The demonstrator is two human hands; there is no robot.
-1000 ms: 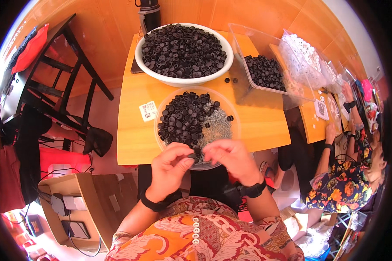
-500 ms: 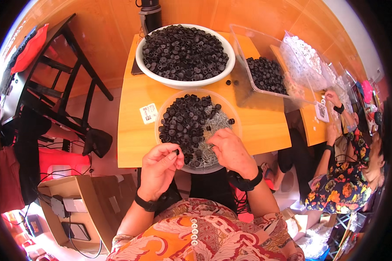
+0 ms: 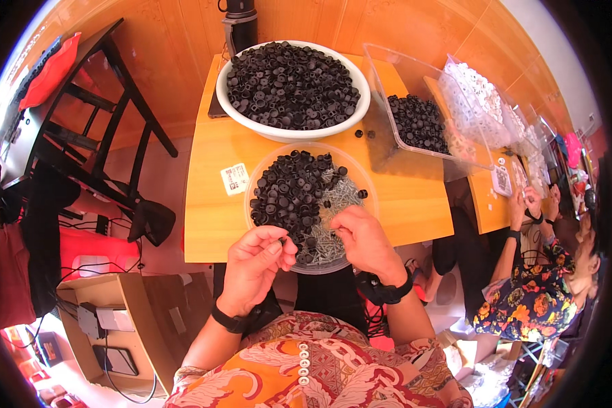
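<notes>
A small black plastic cap (image 3: 283,241) is pinched between the thumb and fingers of my left hand (image 3: 255,267), just over the near left rim of a round clear tray (image 3: 372,214). My right hand (image 3: 368,246) has its fingers closed together above the tray's right side, low over a heap of small silvery screws (image 3: 345,193). Whatever those fingertips hold is hidden or too small to make out. Many black plastic caps (image 3: 287,187) fill the left part of the tray, beside the screws.
Behind the tray, a white basin (image 3: 285,134) is heaped with black caps. A clear plastic bin (image 3: 425,154) with more caps stands at the right. A label card (image 3: 235,179) lies on the wooden table (image 3: 211,224). Co-workers sit on both sides; an open cardboard box (image 3: 132,319) is lower left.
Both hands have shifted slightly right and down in the picture. My left hand still pinches the cap, and my right fingers remain closed over the screws. The right co-worker's hands have moved.
</notes>
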